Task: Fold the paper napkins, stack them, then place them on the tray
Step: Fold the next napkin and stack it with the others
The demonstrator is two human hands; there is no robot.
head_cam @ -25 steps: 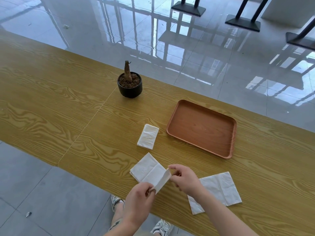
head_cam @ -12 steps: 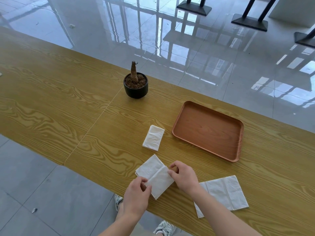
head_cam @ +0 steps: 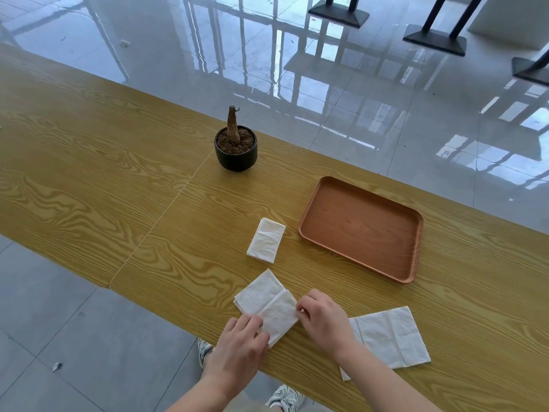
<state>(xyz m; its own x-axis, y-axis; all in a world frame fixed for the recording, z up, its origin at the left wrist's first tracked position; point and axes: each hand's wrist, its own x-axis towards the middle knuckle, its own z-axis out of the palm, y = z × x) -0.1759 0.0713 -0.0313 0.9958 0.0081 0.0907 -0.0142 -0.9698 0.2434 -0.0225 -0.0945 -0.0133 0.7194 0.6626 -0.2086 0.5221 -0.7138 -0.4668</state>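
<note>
A white paper napkin (head_cam: 267, 304) lies near the table's front edge, its near half folded over onto the far half. My left hand (head_cam: 242, 346) presses its near left corner and my right hand (head_cam: 322, 319) pinches its right edge. A small folded napkin (head_cam: 266, 240) rests farther back, left of the brown tray (head_cam: 411, 257), which holds nothing. An unfolded napkin (head_cam: 389, 337) lies flat to the right, partly under my right forearm.
A black pot with a bare plant stump (head_cam: 235, 147) stands at the far side of the wooden table (head_cam: 89, 185). The table's front edge runs just under my wrists. Black table bases (head_cam: 433, 40) stand on the glossy floor beyond.
The napkin flap that I held raised above the table has come down flat onto the rest of the napkin. Both hands have lowered onto it.
</note>
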